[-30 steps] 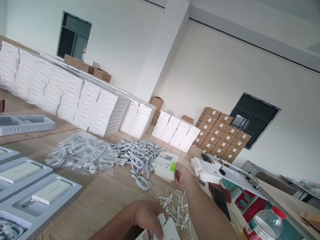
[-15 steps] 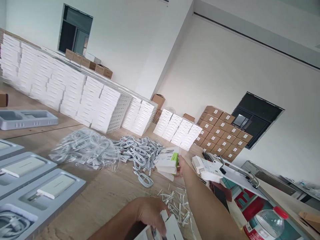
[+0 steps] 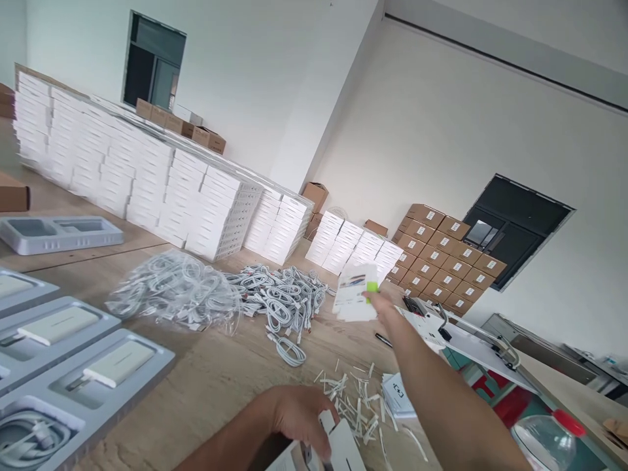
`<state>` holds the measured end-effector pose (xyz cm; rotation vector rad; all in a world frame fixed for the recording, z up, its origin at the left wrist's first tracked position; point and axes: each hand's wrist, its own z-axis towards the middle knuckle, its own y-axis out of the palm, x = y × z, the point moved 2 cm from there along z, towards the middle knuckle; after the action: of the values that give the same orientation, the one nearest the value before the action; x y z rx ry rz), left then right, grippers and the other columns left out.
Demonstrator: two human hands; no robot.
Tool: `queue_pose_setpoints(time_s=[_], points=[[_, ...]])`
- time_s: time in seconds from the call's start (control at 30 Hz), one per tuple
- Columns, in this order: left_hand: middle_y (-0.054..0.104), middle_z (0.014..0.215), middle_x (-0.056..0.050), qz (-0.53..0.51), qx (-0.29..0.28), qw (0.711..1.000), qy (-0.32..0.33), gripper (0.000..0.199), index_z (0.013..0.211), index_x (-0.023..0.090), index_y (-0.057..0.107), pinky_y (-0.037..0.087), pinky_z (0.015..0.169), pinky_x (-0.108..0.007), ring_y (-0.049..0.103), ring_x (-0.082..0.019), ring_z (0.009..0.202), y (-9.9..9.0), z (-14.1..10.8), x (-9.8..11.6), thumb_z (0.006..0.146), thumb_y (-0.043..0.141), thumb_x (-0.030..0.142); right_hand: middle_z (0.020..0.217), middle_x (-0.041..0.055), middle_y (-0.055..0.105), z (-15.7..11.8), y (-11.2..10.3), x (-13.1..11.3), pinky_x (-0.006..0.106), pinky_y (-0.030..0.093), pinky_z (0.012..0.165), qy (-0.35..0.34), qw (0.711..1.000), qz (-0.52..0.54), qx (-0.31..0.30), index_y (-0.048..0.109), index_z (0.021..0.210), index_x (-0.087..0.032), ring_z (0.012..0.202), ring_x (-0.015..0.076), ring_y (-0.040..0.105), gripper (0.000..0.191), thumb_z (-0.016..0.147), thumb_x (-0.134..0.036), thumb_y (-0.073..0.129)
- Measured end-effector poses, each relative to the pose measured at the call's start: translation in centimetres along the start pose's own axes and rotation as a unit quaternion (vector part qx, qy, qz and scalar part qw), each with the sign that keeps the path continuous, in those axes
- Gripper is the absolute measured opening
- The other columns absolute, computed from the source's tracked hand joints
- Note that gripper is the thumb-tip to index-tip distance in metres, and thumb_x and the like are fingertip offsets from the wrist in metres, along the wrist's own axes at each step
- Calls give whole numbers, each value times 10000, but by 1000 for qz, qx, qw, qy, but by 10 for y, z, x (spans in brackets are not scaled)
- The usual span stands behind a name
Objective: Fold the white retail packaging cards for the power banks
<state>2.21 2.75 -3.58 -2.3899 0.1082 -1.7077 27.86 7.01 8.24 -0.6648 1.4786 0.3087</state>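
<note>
Right hand (image 3: 385, 313) has lifted a small stack of leaflets w/ a green tab (image 3: 354, 299) off the table (image 3: 216, 379); half a sec ago it lay by the cable pile (image 3: 282, 302), now it's raised in the air, fingers pinched on its edge. Left hand (image 3: 299, 418) stays low near the frame's bottom, fingers closed on a white carton (image 3: 338, 454). Plastic trays (image 3: 83, 376) sit left, unchanged

Bright, even daylight on white walls, soft faint shadows, slight motion blur, tilted wide-angle frame.
</note>
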Motion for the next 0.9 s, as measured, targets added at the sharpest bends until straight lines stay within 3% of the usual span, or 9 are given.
queue_pose_setpoints(time_s=[0.07,0.17,0.23,0.3,0.43,0.53,0.6,0.73,0.9], points=[[618,623,30,2,-2,1000,0,359,756,217,724,386,448,-221,484,-125,504,0,0,1,408,788,278,1173,87,663,5,-27,-26,348,547,857,-90,995,-4,48,570,1223,-163,957,192,658,438,813,-218,715],[641,655,17,-14,-17,1000,-13,400,782,219,726,416,444,-244,509,-141,499,0,0,2,395,803,284,1421,48,526,-5,-62,-48,288,479,996,-217,969,12,118,327,1456,-269,1174,176,583,787,779,-242,727],[656,672,9,-20,-19,999,-18,406,772,218,725,436,453,-257,529,-153,514,0,0,3,379,809,279,1494,30,448,-16,-77,-46,286,423,1068,-266,951,25,157,222,1499,-291,1269,174,516,889,768,-315,727],[653,662,12,-17,-9,1000,-13,374,736,214,719,431,456,-250,526,-150,520,1,0,4,374,801,265,1457,76,490,-25,-82,-28,331,423,1078,-271,946,34,177,303,1469,-217,1267,219,521,875,729,-387,738],[638,639,25,-3,4,1000,3,329,722,211,718,418,468,-234,517,-138,525,1,-1,6,400,772,255,1237,182,652,-36,-67,37,374,549,908,-204,970,43,127,574,1204,-73,1088,283,648,667,688,-470,716],[626,624,30,7,9,1000,6,325,726,211,722,397,453,-223,502,-130,514,1,-2,7,408,764,261,1049,169,731,-45,-47,80,371,576,822,-169,983,29,65,667,1010,-90,965,293,693,547,613,-448,779],[622,619,32,10,12,1000,4,344,738,214,723,375,435,-214,494,-127,508,1,-2,6,401,767,265,991,132,749,-50,-36,93,360,564,844,-170,985,17,36,695,951,-123,957,284,692,495,579,-428,815],[636,634,27,-2,15,1000,-6,353,734,210,719,396,444,-217,508,-128,511,1,1,3,388,760,264,989,95,749,-42,-27,80,332,541,874,-184,983,9,26,697,965,-151,983,263,674,494,582,-437,826],[646,643,18,-17,12,1000,-21,389,741,209,721,428,469,-241,527,-144,528,2,3,-1,357,768,253,1110,76,723,-12,-26,47,284,562,769,-175,984,30,31,606,1158,-172,949,212,688,570,724,-526,718]])
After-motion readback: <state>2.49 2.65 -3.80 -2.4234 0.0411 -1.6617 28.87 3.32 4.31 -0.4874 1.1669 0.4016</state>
